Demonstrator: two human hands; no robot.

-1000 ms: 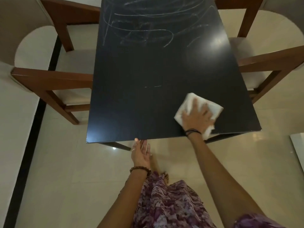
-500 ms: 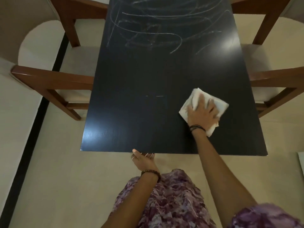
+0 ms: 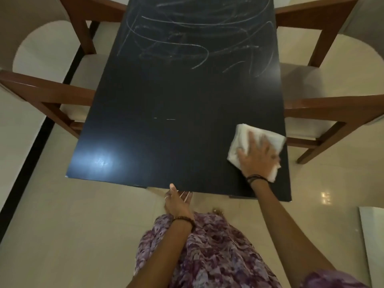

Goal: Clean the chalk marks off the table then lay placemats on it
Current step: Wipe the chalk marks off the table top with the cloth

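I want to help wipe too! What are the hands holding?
The right hand presses flat on the white cloth's middle. The left hand touches the table edge, holding nothing.

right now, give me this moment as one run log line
phase: wiping | right hand: pressing white cloth flat near table right edge | left hand: at near edge | chalk marks: far half | placemats: none seen

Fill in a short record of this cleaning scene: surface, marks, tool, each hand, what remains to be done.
surface: black table, chairs at both sides
marks: chalk scribbles over the far half; two tiny dashes mid-table
tool: white cloth, near the right edge
right hand: pressed flat on the cloth
left hand: at the near edge, holding nothing
remaining: far half still chalked; no placemats in view
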